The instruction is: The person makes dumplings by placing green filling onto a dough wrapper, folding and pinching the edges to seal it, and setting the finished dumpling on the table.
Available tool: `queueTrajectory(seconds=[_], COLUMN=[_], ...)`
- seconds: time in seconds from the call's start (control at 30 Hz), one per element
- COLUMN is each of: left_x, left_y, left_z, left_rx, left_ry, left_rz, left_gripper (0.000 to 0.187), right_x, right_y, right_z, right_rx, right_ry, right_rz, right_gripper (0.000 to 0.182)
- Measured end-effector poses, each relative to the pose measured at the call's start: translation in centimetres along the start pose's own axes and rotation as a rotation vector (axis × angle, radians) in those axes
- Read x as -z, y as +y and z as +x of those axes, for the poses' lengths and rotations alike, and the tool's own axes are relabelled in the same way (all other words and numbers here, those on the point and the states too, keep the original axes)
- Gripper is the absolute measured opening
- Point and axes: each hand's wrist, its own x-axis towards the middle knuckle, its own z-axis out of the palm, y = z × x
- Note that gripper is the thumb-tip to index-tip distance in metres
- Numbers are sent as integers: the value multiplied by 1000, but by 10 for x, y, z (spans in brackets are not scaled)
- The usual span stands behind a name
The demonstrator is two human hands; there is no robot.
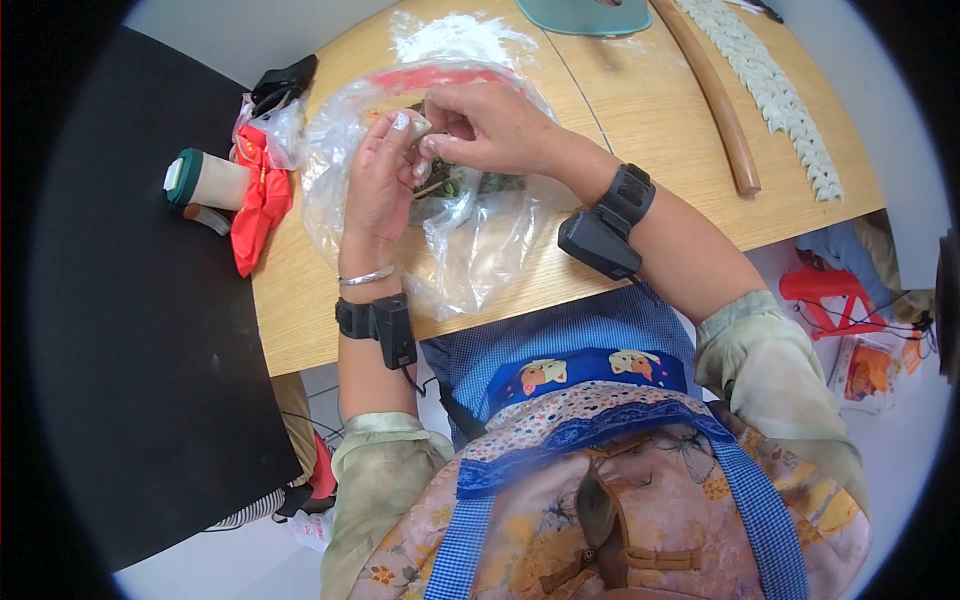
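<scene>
My left hand and my right hand meet above an open clear plastic bag. Between their fingertips is a small pale dumpling, partly hidden by the fingers. Both hands are closed in a pinch on it. Inside the bag, just under the hands, lies a chopped dark green filling, partly covered by my fingers and the plastic.
White flour is spread behind the bag. A wooden rolling pin lies to the right, beside overlapping rows of dumplings. A teal basin sits at the back. Left are a cup with green ends and a red bag.
</scene>
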Motion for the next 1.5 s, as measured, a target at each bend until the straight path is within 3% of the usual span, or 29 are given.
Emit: queueTrajectory(seconds=[0.57, 0.73, 0.93, 1.23, 1.5], left_x=[5, 14, 9, 12, 5], left_y=[-2, -1, 0, 1, 1], left_z=[1, 3, 3, 2, 1], left_rx=[-2, -33, -31, -40, -40], left_ry=[-9, -170, -71, -110, -77], left_rz=[30, -93, -51, -33, -25], left_gripper=[21, 21, 18, 16, 12], right_x=[-2, -2, -1, -1, 4], right_y=[3, 4, 2, 5, -3], right_z=[-1, 0, 1, 0, -1], right_rx=[41, 59, 85, 64, 47], right_ry=[2, 22, 74, 67, -23], right_rz=[2, -25, -54, -17, -43], right_gripper=[19, 17, 17, 28, 20])
